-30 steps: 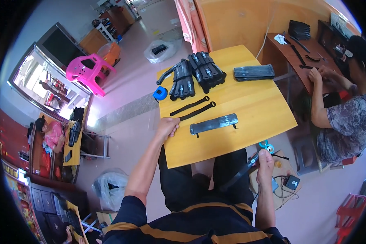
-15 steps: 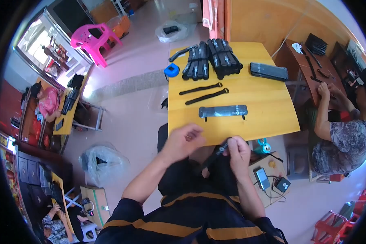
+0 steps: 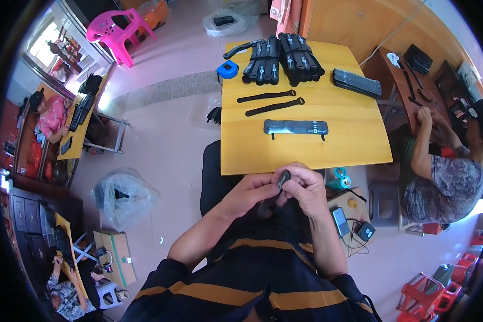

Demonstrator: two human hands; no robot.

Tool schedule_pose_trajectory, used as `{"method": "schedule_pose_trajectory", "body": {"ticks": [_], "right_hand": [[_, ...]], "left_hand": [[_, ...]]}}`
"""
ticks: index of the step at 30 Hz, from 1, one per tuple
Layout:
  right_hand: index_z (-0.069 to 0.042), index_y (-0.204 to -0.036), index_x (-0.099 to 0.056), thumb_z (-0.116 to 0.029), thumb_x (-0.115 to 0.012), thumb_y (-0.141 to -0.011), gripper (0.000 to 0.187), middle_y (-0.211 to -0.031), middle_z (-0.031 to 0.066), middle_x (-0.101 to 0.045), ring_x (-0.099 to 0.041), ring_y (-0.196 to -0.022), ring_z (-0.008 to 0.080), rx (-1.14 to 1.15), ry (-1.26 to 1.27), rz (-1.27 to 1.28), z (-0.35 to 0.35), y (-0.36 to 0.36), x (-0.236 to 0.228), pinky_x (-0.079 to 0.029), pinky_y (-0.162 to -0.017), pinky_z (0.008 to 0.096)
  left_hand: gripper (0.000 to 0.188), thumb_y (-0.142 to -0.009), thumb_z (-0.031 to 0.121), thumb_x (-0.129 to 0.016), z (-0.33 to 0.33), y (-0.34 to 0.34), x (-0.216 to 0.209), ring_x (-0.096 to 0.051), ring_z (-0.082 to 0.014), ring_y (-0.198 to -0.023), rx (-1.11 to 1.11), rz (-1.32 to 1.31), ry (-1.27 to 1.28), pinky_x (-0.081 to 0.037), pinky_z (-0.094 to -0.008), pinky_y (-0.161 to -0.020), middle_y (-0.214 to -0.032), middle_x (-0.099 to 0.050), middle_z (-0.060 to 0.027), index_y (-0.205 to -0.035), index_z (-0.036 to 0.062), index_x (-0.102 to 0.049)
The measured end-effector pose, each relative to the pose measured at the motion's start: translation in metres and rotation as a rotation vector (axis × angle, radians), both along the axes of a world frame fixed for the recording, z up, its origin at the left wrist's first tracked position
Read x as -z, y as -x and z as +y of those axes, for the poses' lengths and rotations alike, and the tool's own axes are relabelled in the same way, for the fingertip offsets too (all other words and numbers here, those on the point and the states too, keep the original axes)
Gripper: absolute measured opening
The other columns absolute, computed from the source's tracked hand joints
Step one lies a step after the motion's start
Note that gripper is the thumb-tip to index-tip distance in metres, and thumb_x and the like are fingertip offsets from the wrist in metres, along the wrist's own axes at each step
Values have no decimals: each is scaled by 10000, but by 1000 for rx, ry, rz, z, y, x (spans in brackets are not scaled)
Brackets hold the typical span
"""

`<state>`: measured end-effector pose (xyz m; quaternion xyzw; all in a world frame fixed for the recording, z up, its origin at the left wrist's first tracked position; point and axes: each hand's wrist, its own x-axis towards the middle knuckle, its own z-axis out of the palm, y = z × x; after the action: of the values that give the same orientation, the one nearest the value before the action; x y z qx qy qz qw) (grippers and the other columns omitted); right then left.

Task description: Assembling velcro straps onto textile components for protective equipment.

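Just off the table's near edge, my two hands meet over my lap around a black strap (image 3: pixel 285 176). My right hand (image 3: pixel 306 189) pinches its upper end between thumb and fingers. My left hand (image 3: pixel 250 194) is closed at the same strap from the other side, its fingertips touching it; part of the strap hangs dark and blurred below. On the yellow table (image 3: pixel 354 147) ahead lies a flat pack (image 3: pixel 295 127) in a shiny clear sleeve, with two short black tabs at its near side. Beyond it are two loose black straps (image 3: pixel 273 106), each with a ring end.
Bundled black straps (image 3: pixel 300 59) lie at the table's far side, beside a blue rounded object (image 3: pixel 227 69). A stack of sleeved packs (image 3: pixel 356 82) is at the far right. A small stand (image 3: pixel 354 241) with a phone-like device is at right. Other people sit at nearby tables.
My left hand has come right and down from above the table edge to the strap. The strap is now bunched between both hands, and the view has shifted slightly.
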<state>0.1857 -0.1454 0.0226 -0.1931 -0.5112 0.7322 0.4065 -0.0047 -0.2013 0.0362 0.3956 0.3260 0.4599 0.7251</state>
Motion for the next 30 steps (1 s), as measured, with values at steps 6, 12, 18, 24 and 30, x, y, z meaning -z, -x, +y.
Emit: {"method": "schedule_pose_trajectory", "body": {"ticks": [6, 12, 18, 24, 30], "right_hand": [[-12, -1129, -738, 32, -788, -804, 332, -922, 34, -691, -561, -705, 65, 231, -371, -393, -8, 3, -26, -463, -647, 222], [-9, -1077, -738, 34, -779, -821, 263, -858, 61, -711, -646, -660, 66, 176, -472, -405, -12, 9, -26, -502, -610, 221], [15, -1006, -752, 29, -796, -803, 208, -866, 82, -732, -659, -658, 85, 148, -436, -415, -12, 7, -21, -507, -616, 234], [17, -965, -759, 23, -817, -775, 199, -812, 77, -720, -608, -614, 88, 137, -437, -518, -13, 9, -22, -489, -596, 243], [9, -953, -763, 14, -851, -748, 223, -836, 70, -722, -552, -618, 68, 103, -456, -560, -17, 8, -20, -461, -579, 230]], "left_hand": [[83, -898, 46, -715, -11, 7, -26, -635, -52, -726, -441, 671, -324, -517, -218, -658, -808, -693, -14, -971, 8, -700], [55, -871, 51, -719, -16, 12, -28, -566, -28, -637, -359, 663, -251, -452, -207, -570, -714, -651, 16, -860, -1, -704], [37, -846, 44, -717, -16, 18, -33, -541, -24, -612, -262, 629, -222, -430, -201, -559, -681, -625, 30, -828, 18, -699], [65, -845, -15, -663, -15, 19, -29, -670, -127, -542, -244, 615, -225, -531, -249, -506, -672, -668, -57, -785, -42, -663], [43, -827, -10, -682, -18, 24, -22, -660, -105, -556, -190, 685, -208, -510, -246, -530, -651, -666, -44, -784, -16, -685]]}}
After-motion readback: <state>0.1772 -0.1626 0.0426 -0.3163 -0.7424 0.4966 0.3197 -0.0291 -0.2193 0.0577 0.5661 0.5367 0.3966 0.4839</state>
